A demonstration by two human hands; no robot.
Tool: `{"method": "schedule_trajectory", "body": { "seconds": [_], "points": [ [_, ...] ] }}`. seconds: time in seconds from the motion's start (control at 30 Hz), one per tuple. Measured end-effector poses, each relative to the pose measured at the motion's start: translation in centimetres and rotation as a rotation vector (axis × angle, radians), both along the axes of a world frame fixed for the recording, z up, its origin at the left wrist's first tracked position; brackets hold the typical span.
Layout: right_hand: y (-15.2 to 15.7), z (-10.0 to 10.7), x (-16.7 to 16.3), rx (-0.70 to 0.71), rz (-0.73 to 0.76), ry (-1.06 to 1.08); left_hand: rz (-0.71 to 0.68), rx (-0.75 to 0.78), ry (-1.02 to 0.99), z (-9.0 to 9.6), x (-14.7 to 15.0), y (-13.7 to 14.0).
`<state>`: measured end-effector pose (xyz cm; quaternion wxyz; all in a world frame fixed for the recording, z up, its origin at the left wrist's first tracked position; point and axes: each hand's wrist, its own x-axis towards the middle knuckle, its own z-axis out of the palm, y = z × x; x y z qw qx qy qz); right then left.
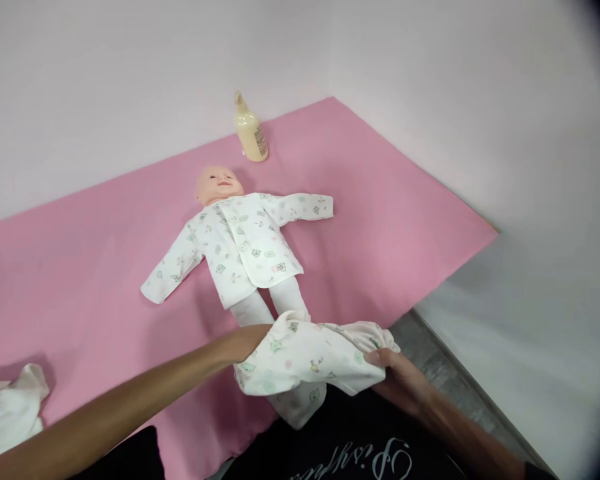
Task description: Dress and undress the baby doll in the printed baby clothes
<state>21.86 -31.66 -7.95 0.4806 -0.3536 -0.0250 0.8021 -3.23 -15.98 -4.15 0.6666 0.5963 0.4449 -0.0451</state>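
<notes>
Bright, diffuse light casts soft shadows on the pink cloth (390, 213); dark, blurred vignetting at two and four o'clock.

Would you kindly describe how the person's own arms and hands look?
The left forearm and right forearm are bare, with no bracelet showing. The right hand is ungloved; the left hand is hidden. A dark right sleeve edge shows; the black top bears pale script lettering.

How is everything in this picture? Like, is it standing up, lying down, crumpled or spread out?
Doll: lying on its back, arms spread
Jacket: on the doll, front closed
Bottle: standing upright
Patterned garment: bunched up, held
White cloth: crumpled
Pink sheet: spread out
Right hand: gripping the garment
Left hand: hidden inside the garment
</notes>
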Motion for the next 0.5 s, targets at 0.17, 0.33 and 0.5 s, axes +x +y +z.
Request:
{"method": "schedule_trajectory", "body": {
  "seconds": [0.17, 0.33, 0.5],
  "points": [
    [-0.2, 0.2, -0.5, -0.005, -0.071, -0.039, -0.105, -0.2, -0.083, 2.8, -0.3, 1.6],
    [-0.5, -0.3, -0.8, -0.013, -0.066, 0.006, 0.234, -0.252, -0.074, 4.3, 0.7, 1.6],
    [-0.7, -0.7, -1.8, -0.021, 0.014, 0.129, 0.04, -0.18, -0.011, 4.0, 2.6, 0.3]
  ]
}}
